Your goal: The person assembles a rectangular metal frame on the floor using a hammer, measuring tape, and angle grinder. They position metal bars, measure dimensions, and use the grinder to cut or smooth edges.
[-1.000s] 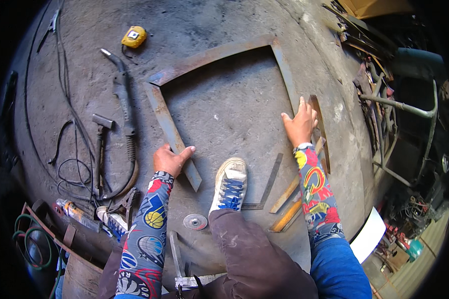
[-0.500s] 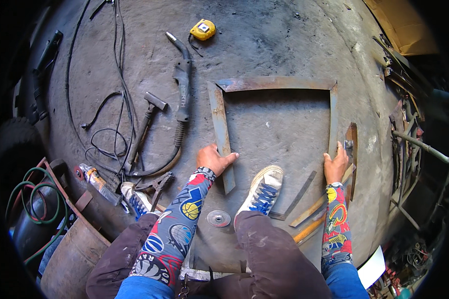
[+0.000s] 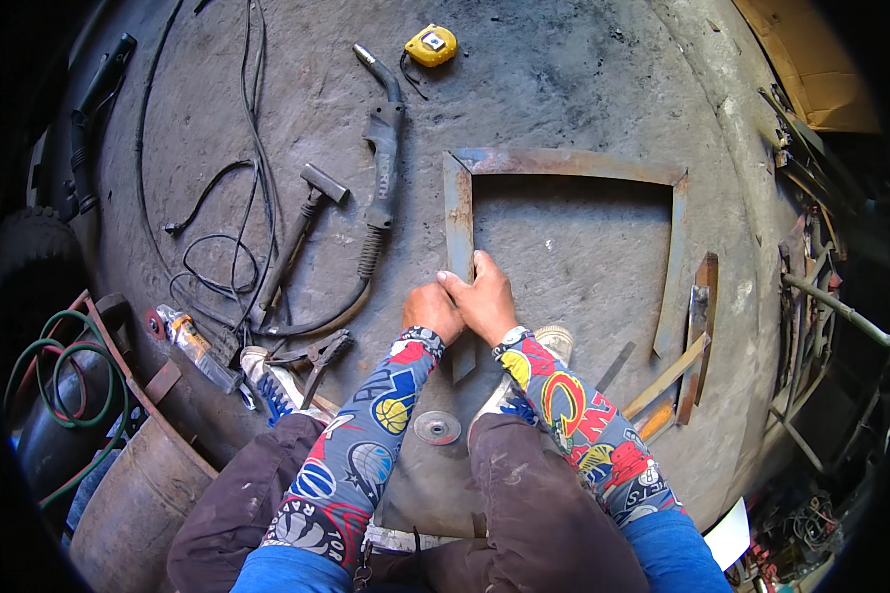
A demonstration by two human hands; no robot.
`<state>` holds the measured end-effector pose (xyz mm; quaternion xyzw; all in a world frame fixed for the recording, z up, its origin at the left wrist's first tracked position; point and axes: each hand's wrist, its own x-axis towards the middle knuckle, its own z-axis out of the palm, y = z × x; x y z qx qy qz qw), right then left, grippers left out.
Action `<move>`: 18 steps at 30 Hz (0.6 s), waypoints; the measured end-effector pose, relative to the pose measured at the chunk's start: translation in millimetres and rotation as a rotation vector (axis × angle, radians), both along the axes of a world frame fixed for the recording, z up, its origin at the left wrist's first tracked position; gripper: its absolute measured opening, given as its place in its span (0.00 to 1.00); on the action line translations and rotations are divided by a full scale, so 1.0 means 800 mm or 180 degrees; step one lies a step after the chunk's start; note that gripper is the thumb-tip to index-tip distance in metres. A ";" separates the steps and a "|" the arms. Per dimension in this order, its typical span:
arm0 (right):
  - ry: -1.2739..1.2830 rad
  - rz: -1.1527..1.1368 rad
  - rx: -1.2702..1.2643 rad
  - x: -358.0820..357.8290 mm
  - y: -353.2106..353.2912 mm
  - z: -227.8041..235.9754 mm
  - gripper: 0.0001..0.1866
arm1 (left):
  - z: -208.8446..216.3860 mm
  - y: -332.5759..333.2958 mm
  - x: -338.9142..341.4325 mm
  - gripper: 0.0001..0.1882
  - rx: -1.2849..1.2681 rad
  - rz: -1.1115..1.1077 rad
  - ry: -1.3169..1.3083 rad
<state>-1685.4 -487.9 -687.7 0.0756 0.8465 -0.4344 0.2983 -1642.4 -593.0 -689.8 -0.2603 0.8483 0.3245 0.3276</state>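
A three-sided frame of flat, rusty metal bars (image 3: 574, 163) lies on the concrete floor, its open side toward me. Both my hands are at its left leg, side by side and touching. My left hand (image 3: 432, 312) is closed round the lower part of that leg from the left. On the same bar, my right hand (image 3: 485, 298) grips from the right, thumb beside the left hand. Between and under the hands part of the leg is hidden; its end shows below them. The frame's right leg (image 3: 673, 267) is untouched.
Left of the frame lie a welding gun (image 3: 385, 163), a hammer (image 3: 289, 252), cables, a clamp (image 3: 318, 361) and an angle grinder (image 3: 196, 348). A yellow tape measure (image 3: 431, 45) sits beyond. Near my shoes is a grinding disc (image 3: 437, 428); metal strips (image 3: 697, 336) lie right.
My right hand has left the frame's right leg and crossed to the left leg, beside my left hand. The left hand has stayed on that leg. The view has shifted slightly.
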 end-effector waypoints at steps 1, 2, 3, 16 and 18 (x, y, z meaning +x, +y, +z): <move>0.0094 0.0019 -0.0019 -0.001 0.000 -0.002 0.19 | -0.001 0.000 0.001 0.23 -0.0023 -0.0013 -0.0063; 0.0152 0.0048 0.0026 -0.002 0.001 -0.004 0.19 | -0.002 0.000 0.001 0.23 0.0003 0.0020 0.0038; 0.0175 0.0087 0.0127 -0.003 0.002 -0.005 0.19 | -0.003 0.000 0.002 0.23 0.0002 0.0037 0.0054; 0.0409 -0.0065 0.0150 -0.001 -0.002 -0.007 0.17 | -0.001 -0.002 0.005 0.22 0.0062 -0.0030 0.0206; 0.0405 -0.0037 0.0186 -0.001 -0.002 -0.007 0.17 | 0.002 -0.002 0.002 0.22 0.0054 -0.0072 0.0230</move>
